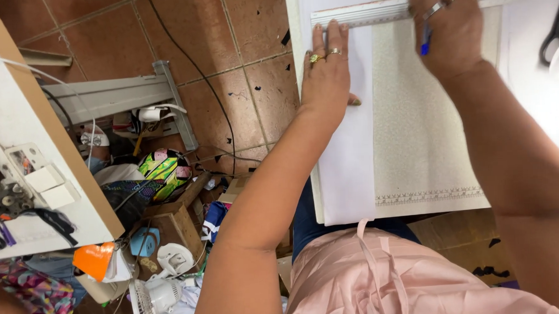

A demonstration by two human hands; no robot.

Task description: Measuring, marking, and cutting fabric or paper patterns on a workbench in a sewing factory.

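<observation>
My left hand [326, 72] lies flat, fingers together, pressing the left end of a long pale ruler [373, 11] onto white paper [348, 167] at the top of the view. My right hand [451, 30] is closed around a blue pen [425, 45], its tip at the ruler's lower edge. Under the ruler, to the right of the paper, lies a cream textured fabric [421, 127] with a patterned band along its near edge. Both sheets rest on a white table [530, 74]. Rings show on both hands.
Black scissors [557, 26] lie at the table's right edge. A white sewing-machine table [18, 135] stands at left. Below it on the tiled floor [245, 65] are a colourful helmet [165, 170], a small white fan [154, 297], wooden boxes, cables and clutter.
</observation>
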